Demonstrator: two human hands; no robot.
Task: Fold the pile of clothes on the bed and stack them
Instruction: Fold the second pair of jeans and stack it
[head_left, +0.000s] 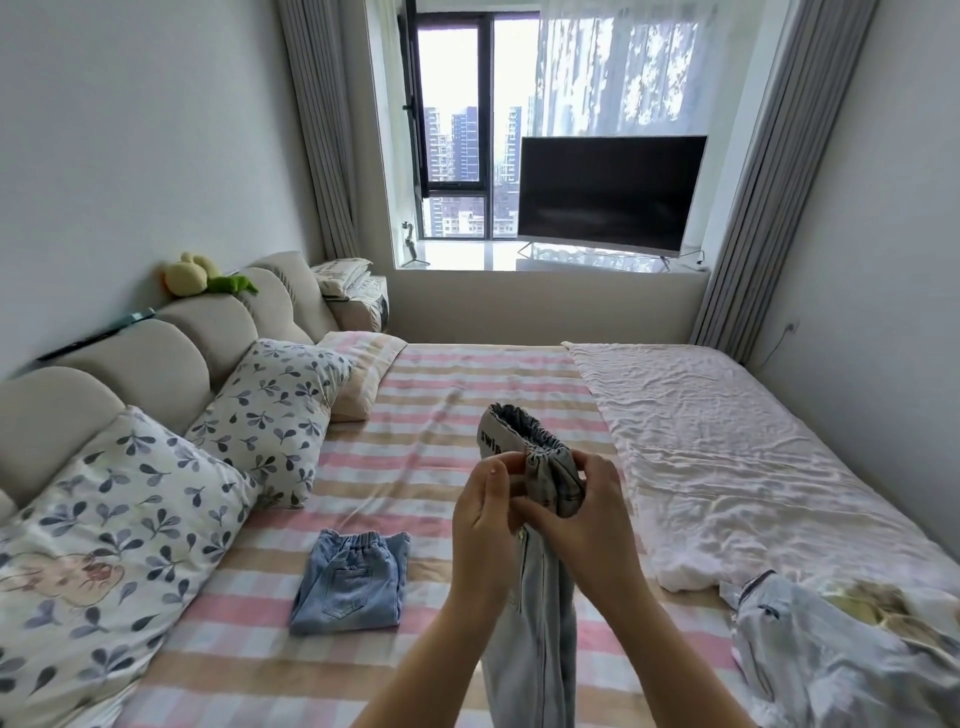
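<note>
Two hands share one garment: the left hand (485, 514) and the right hand (584, 512) both have their fingers curled in a pinch on the gathered elastic waistband of a pair of pale denim trousers (535, 639). The trousers are held up in the air over the bed (426, 395), legs hanging straight down between the forearms. The cloth looks light and soft — limp everywhere but the seams and waistband, so it should sag wherever it is unsupported. The waistband seems the firmest place to hold; the hems would be the other sensible grip for halving the length.

One pair of folded jeans (350, 590) lies flat on the striped sheet to the left, a likely base for the stack. Unfolded clothes (831, 660) lie crumpled at the lower right, touching a wrinkled pink quilt (753, 457). The mattress probably gives under pressure — folds smoothed on it may not crease sharply. Leaf-print pillows (265, 415) lean on a padded headboard (156, 338). A television (608, 192) stands on the window sill beyond, well apart.
</note>
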